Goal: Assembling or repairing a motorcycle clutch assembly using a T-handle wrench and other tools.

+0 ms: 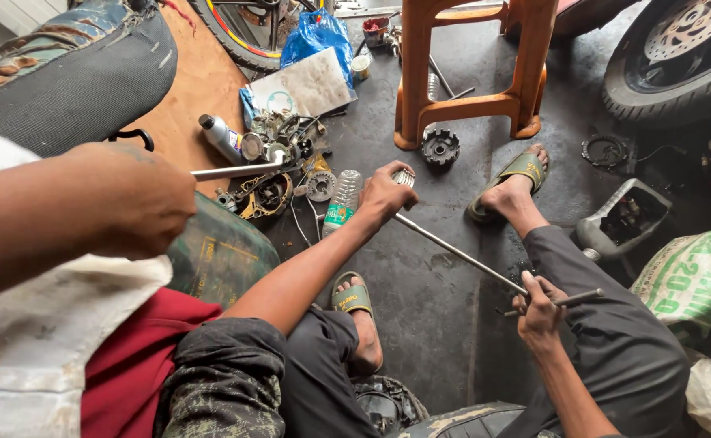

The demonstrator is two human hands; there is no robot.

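One long thin steel rod (pixel 461 253) slants across the middle of the scene, held off the floor by two hands. The left hand (pixel 384 195) is closed around its far end, where a small ribbed metal piece (pixel 404 177) shows beside the fingers. The right hand (pixel 538 312) is clenched on the near end, next to a short dark cross bar (pixel 570 300).

A third hand, a co-worker's (pixel 140 203), comes in from the left and is wrapped around one chrome wrench handle (pixel 238 170).

Two feet in two green rubber sandals (pixel 351 296) rest on the floor, one on each side of the rod. One clear plastic bottle (pixel 341 203) lies just beside the left hand. Beyond it is a heap of small engine parts (pixel 278 166) and one grey spray can (pixel 219 136).

One black toothed hub (pixel 440 148) sits at the foot of one orange plastic stool (pixel 469 65). Two motorcycle wheels show, one with a disc brake (pixel 680 61) at top right and one with a red-and-yellow rim (pixel 238 32) at the top. One blue plastic bag (pixel 316 36) lies near that second wheel, and one green-and-white woven sack (pixel 696 276) lies at the right.

The floor (pixel 428 324) is dark, oil-stained concrete, like that of a workshop.
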